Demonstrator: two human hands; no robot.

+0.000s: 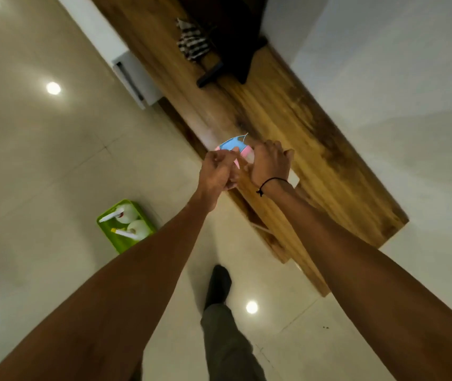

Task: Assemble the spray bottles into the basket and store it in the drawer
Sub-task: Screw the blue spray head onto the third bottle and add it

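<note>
Both my hands meet over the front edge of the wooden cabinet top [288, 111]. My left hand [216, 169] pinches a blue and pink spray head [231, 145]. My right hand [267, 163] wraps around the pale bottle [249, 158] just under that head; most of the bottle is hidden by my fingers. Down on the floor to the left stands a green basket [106, 225] with two white spray bottles [130, 214] lying in it.
A white drawer [134, 78] stands pulled out from the cabinet front at upper left. A black stand [213, 72] and a striped cloth [191, 45] rest on the far cabinet top. My foot [219, 284] is on the glossy tiled floor [40, 160].
</note>
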